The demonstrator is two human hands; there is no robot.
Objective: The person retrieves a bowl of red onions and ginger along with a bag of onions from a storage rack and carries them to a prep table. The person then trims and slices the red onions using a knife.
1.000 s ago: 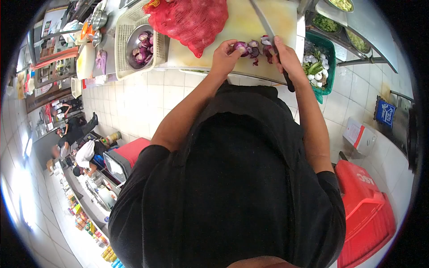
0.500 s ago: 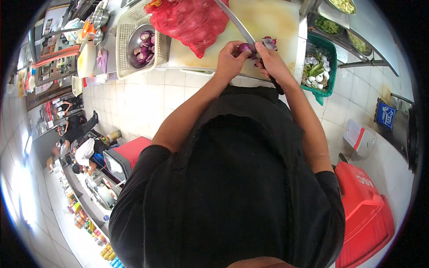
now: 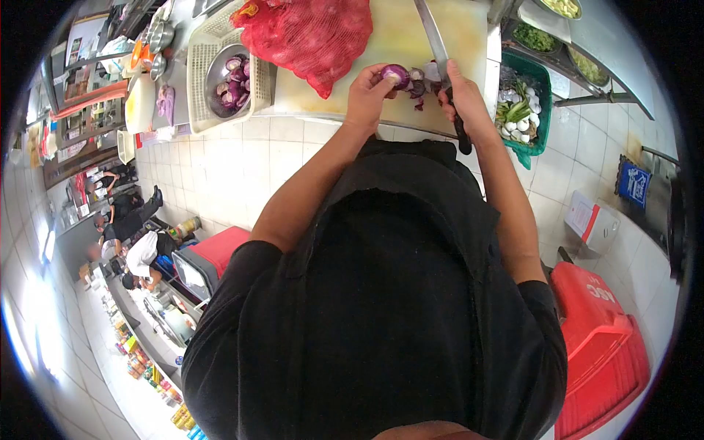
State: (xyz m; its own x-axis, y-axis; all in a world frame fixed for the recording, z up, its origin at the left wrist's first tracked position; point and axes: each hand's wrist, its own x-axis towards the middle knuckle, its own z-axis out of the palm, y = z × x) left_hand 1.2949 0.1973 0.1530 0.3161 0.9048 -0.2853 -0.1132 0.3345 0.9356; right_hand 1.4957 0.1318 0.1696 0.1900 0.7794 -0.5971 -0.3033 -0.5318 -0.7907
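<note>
Over the white cutting board (image 3: pixel 400 38), my left hand (image 3: pixel 366 97) is closed around a red onion (image 3: pixel 396 75) whose pale cut end faces up. My right hand (image 3: pixel 467 103) grips the black handle of a long kitchen knife (image 3: pixel 433 33), its blade pointing away from me and apart from the onion. Between both hands lie purple onion skins (image 3: pixel 418 88). Left of the board's bare part rests a red mesh sack (image 3: pixel 308 44). Farther left, a metal bowl (image 3: pixel 217 72) of peeled red onions sits inside a cream plastic basket (image 3: pixel 196 110).
Beside the board's right edge stands a green crate (image 3: pixel 544 110) with white and green vegetable scraps. Trays of chopped vegetables (image 3: pixel 535 38) sit on a shelf at upper right. A red bin (image 3: pixel 594 315) is behind me on the right. Other people (image 3: pixel 143 253) are at far left.
My right hand has moved right with the knife, away from the onion, and the blade has swung more upright. The onion in my left hand has shifted slightly left.
</note>
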